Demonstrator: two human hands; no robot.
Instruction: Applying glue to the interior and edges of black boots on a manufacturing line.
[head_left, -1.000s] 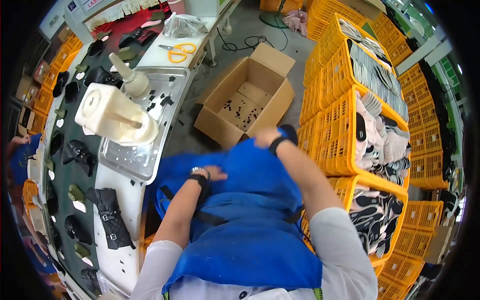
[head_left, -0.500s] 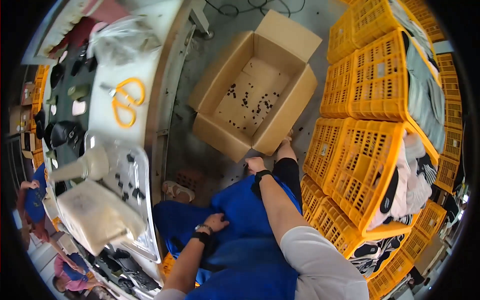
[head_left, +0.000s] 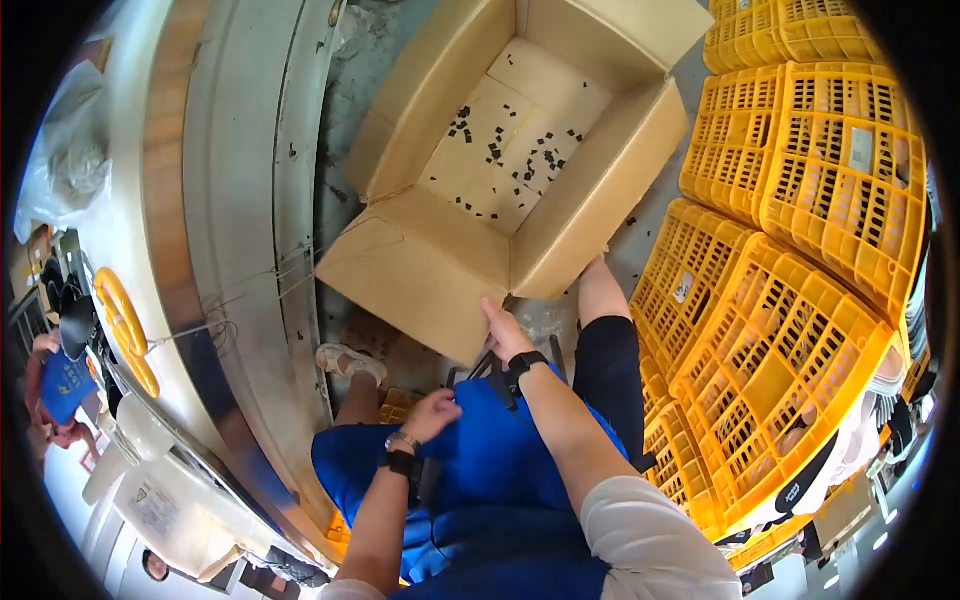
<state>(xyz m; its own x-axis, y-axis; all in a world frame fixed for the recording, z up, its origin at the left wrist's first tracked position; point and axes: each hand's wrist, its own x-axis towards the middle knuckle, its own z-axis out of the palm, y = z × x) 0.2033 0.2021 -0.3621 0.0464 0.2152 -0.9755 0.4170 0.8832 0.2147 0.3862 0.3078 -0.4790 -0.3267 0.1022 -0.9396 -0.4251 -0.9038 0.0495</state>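
A large open cardboard box (head_left: 420, 268) stands on the floor ahead of me, its flaps spread outward. Many small black pieces (head_left: 545, 160) lie scattered over its bottom. My right hand (head_left: 508, 332) grips the near corner of the front flap, thumb on top and the other fingers hidden under the edge. Close above my blue apron (head_left: 500, 440), my left hand (head_left: 428, 415) is curled with its fingertips together. Whatever it may hold is too small to make out.
Stacked yellow plastic crates (head_left: 840, 150) rise along the right side. On the left runs a worktable with a wooden edge (head_left: 170, 150), bearing yellow-handled scissors (head_left: 125, 325), a clear plastic bag (head_left: 75, 150) and a whitish machine (head_left: 155, 500). Another person (head_left: 65, 385) is at far left.
My view has turned, and the box appears larger and nearer. My right hand has come up onto the front flap and taken hold of it. The left hand has lifted slightly off the apron.
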